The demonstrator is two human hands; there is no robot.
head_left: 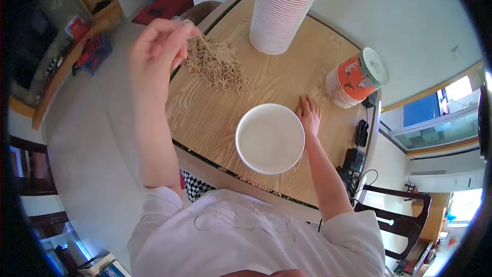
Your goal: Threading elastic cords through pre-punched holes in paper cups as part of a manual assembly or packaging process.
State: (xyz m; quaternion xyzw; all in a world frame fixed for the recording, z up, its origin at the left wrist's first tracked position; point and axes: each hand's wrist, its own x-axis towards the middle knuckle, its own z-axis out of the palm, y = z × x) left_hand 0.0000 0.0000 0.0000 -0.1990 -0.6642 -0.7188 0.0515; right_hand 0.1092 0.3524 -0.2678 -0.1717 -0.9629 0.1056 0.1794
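Observation:
My left hand (161, 46) is raised at the table's left edge with its fingers pinched together. Whatever they hold, if anything, is too small to make out. Next to it lies a heap of thin tan loops (218, 64) that look like rubber bands. A white round paper bucket (270, 139) stands in front of me, its open mouth up and its inside bare. Just right of the bucket, my right hand (309, 115) rests on the wooden table (200, 123) with its fingers stretched out.
A tall stack of white paper buckets (287, 10) stands at the back. A shorter orange-printed stack (353, 82) with a pale lid leans at the right. Black adapters and cables (354, 160) lie along the right edge, near a dark chair (397, 215).

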